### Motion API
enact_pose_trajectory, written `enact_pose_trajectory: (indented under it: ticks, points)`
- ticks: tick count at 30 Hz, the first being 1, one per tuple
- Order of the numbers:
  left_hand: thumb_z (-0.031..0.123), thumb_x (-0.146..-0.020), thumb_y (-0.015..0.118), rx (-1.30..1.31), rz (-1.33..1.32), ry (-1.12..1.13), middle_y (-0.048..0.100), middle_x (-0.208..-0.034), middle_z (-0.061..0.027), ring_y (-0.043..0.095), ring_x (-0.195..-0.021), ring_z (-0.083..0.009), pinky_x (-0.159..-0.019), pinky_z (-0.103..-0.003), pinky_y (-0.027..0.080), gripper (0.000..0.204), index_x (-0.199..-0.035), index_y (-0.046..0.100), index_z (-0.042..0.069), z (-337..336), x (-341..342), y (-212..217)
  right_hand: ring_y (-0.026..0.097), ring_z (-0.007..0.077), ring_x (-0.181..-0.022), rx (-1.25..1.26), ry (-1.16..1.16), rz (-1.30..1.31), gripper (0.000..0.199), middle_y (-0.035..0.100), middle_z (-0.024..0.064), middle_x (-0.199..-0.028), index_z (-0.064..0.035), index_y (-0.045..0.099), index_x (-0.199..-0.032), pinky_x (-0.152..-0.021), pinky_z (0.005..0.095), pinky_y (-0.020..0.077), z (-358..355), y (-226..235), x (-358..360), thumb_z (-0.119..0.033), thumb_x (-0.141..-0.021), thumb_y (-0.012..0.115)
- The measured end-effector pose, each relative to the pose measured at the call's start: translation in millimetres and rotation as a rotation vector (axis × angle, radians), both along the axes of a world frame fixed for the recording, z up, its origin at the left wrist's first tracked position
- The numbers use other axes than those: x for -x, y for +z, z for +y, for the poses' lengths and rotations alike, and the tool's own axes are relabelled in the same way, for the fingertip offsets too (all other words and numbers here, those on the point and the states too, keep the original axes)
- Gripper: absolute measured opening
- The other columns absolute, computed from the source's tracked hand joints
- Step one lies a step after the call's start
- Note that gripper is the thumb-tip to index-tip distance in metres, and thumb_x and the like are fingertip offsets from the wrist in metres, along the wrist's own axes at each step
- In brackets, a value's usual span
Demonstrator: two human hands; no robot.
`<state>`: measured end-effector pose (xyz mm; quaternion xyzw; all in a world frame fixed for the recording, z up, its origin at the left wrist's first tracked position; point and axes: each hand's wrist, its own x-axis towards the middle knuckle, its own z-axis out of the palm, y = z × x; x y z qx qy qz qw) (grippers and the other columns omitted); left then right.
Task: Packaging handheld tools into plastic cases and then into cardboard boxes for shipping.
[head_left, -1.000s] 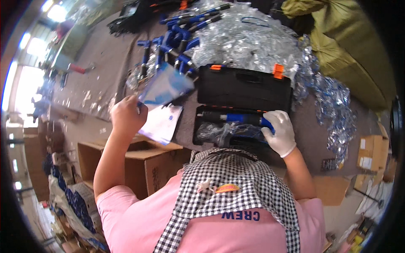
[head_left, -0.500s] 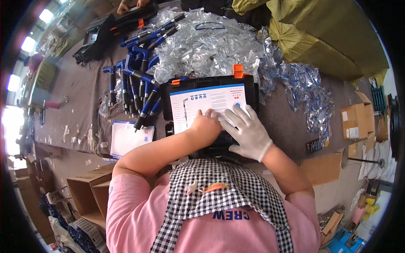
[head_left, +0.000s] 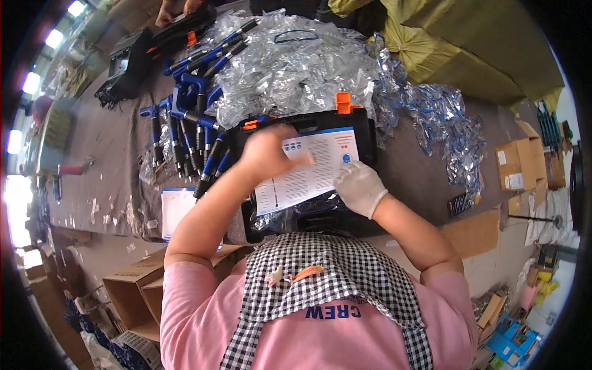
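Observation:
A printed sheet (head_left: 317, 157), white with a blue top edge, lies slanted over the open black case (head_left: 364, 126) in front of me. Below the sheet's lower edge, clear plastic wrapping (head_left: 314, 203) shows inside the case. My right hand (head_left: 359, 188), in a pale glove, has its fingers curled at the sheet's lower right edge and appears to grip it. My bare left hand (head_left: 269, 154) is over the upper left of the sheet, its thumb pointing right. Motion smears its fingers. An orange latch (head_left: 343, 103) stands up at the case's far rim.
Several blue-and-black handled tools (head_left: 185, 132) lie left of the case, beside stacked printed sheets (head_left: 177, 213). Behind it is a heap of clear plastic bags (head_left: 296, 68); blue-edged clear packets (head_left: 441, 117) lie right. Another person's hands (head_left: 176, 9) show at the far left.
My left hand has moved up and left across the sheet. My right hand's spread fingers have curled in at the sheet's edge. More of the case's inside shows below the sheet.

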<state>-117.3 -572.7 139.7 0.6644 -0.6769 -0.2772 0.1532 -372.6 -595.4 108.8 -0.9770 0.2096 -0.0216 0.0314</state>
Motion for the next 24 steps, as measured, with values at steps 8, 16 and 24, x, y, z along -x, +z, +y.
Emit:
enact_pose_trajectory:
  ticks: [8,16,24]
  points:
    - [0.047,-0.068,0.078,-0.222,-0.425,-0.175,0.067,-0.107,-0.0157,0.063,-0.105,-0.0354,-0.088,-0.043,0.05,0.063,-0.114,0.065,0.007,-64.6,-39.7,-13.0,0.059,0.0237,-0.101,0.02,0.028,0.127,0.036,0.061,0.0092,-0.116,-0.0078,0.059,-0.118,-0.086,0.0377,0.046,31.1,-8.1,-2.7,-0.014,-0.083,0.053]
    - [0.041,-0.072,0.074,0.006,-0.544,-0.378,0.067,-0.102,-0.0112,0.059,-0.106,-0.0313,-0.101,-0.05,0.039,0.041,-0.102,0.07,0.014,29.2,12.7,80.2,0.055,0.0294,-0.112,0.047,-0.1,0.189,0.038,0.058,0.0127,-0.124,-0.0081,0.06,-0.116,-0.093,0.0436,0.0431,47.3,-11.4,-4.9,-0.028,-0.084,0.058]
    - [0.033,-0.068,0.079,0.212,-0.638,-0.342,0.048,-0.143,-0.0039,0.044,-0.128,-0.0286,-0.101,-0.052,0.033,0.081,-0.141,0.045,0.019,154.9,62.5,5.6,0.061,0.0346,-0.103,-0.291,-0.413,-0.472,0.036,0.066,0.015,-0.108,-0.0082,0.065,-0.11,-0.09,0.0433,0.0484,59.3,-44.5,17.5,-0.026,-0.078,0.068]
